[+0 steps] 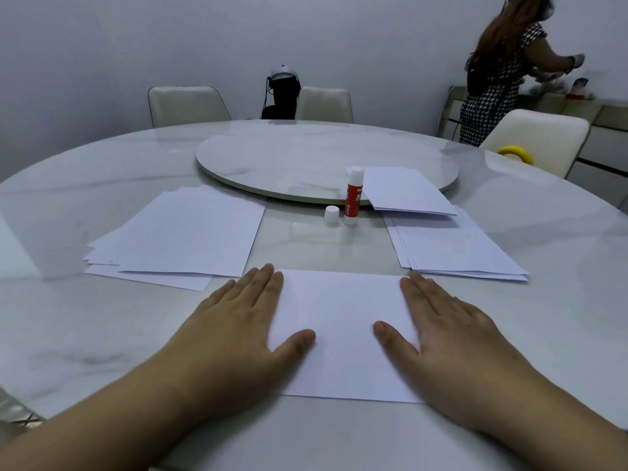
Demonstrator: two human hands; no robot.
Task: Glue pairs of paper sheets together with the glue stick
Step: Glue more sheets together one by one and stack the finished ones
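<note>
A white paper sheet [339,331] lies flat at the near desk edge. Loose white stacks lie left [176,232] and right [455,246]. Between them a red-and-white glue stick [353,197] stands upright, uncapped, its cap [331,215] just beside.

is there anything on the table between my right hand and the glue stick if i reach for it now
Nothing visible blocks it. The right hand lies flat on the sheet, and bare table runs from there to the upright glue stick. Its cap stands just left of it, and the right paper stack lies off to the side.
</note>
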